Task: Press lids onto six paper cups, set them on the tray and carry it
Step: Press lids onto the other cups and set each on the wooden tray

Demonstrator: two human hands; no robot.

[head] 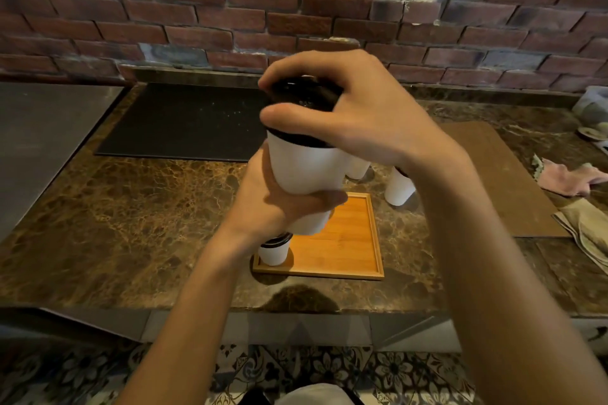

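Lidding under way: the left hand (pixel 279 204) grips a paper cup (pixel 306 171) above the tray (pixel 348 240) near the desk (pixel 131 207) front edge. The right hand (pixel 358 115) curls its fingers (pixel 296 67) round the lid (pixel 302 95). One lidded cup (pixel 274 253) fills the tray's near-left corner; this one likely goes beside it once sealed.

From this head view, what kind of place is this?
Likely a café or drinks bar counter: marble-look countertop against a brick wall, a paper cup getting its black lid, and a wooden serving tray holding another lidded cup.
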